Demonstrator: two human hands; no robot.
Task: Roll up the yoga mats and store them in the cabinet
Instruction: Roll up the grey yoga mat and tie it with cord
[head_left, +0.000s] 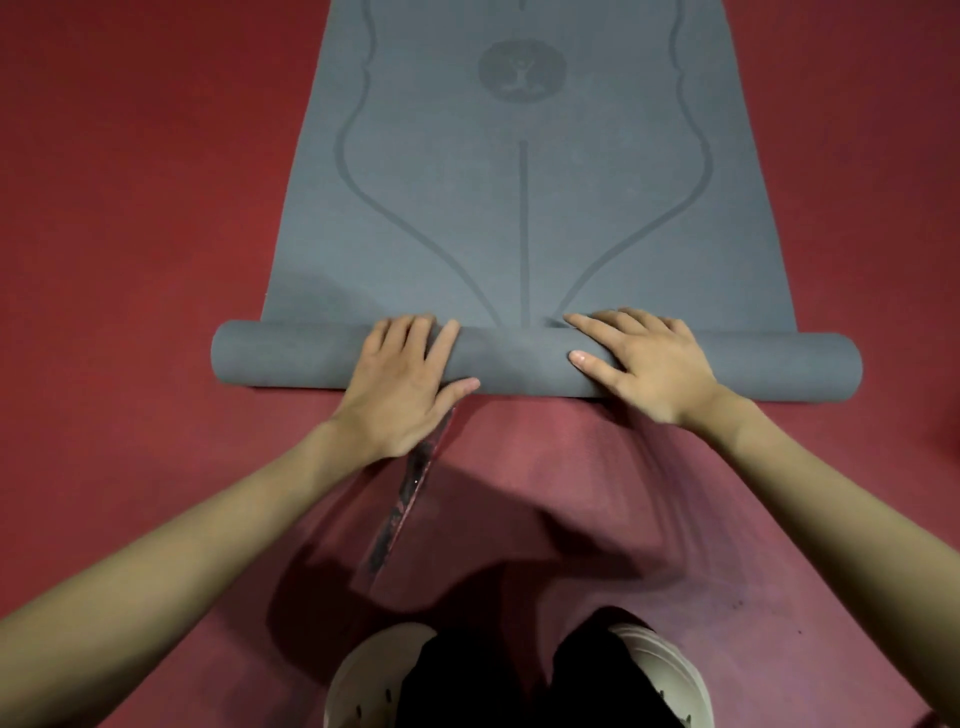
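grey yoga mat (524, 208) on red floor (130, 208), near end rolled. left hand (400, 384) and right hand (644, 364) flat on roll, fingers loosely draped. looks soft, grippy, springy; press at centre, evenly.

The grey yoga mat (519, 208) bears darker curved lines and a round emblem; the floor (130, 208) is red.

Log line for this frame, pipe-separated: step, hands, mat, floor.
step: rolling | left hand and right hand: flat on roll | grey yoga mat: mostly unrolled | red floor: worn strip
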